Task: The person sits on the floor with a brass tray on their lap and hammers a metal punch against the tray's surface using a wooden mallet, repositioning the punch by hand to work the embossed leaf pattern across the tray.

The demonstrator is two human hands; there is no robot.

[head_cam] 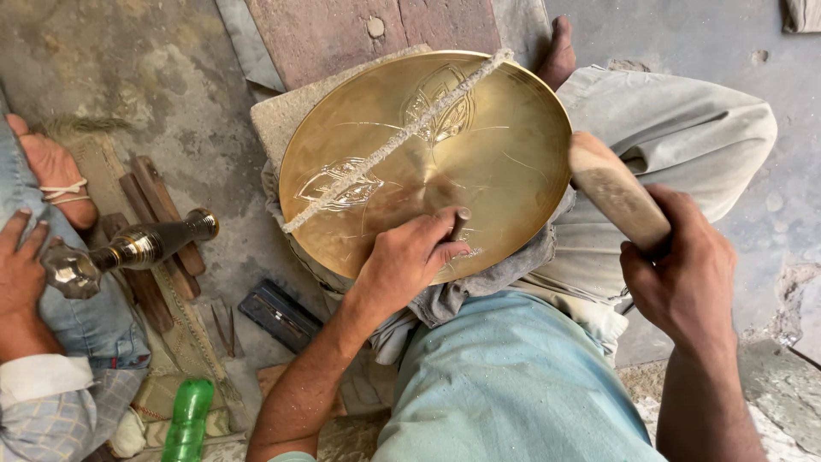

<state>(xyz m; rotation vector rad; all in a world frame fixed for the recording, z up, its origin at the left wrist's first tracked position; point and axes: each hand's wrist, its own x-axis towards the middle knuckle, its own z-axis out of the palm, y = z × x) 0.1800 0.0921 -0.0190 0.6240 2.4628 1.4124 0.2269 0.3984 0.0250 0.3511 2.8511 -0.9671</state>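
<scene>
A round brass plate (505, 145) with engraved leaf shapes lies tilted across my lap on a grey cloth (500, 274). A frayed white cord (402, 137) runs diagonally over its face. My left hand (406, 261) rests on the plate's near rim, pinching a small metal punch (460, 224) upright against the brass. My right hand (684, 278) grips a wooden mallet (616, 192) raised just right of the plate's edge.
Another person sits at the left; a hand (21, 265) holds a dark metal vase-like piece (128, 252). Wooden sticks (158, 231), a dark flat box (278, 315) and a green plastic bottle (188, 419) lie on the concrete floor. A stone slab (295, 107) props the plate.
</scene>
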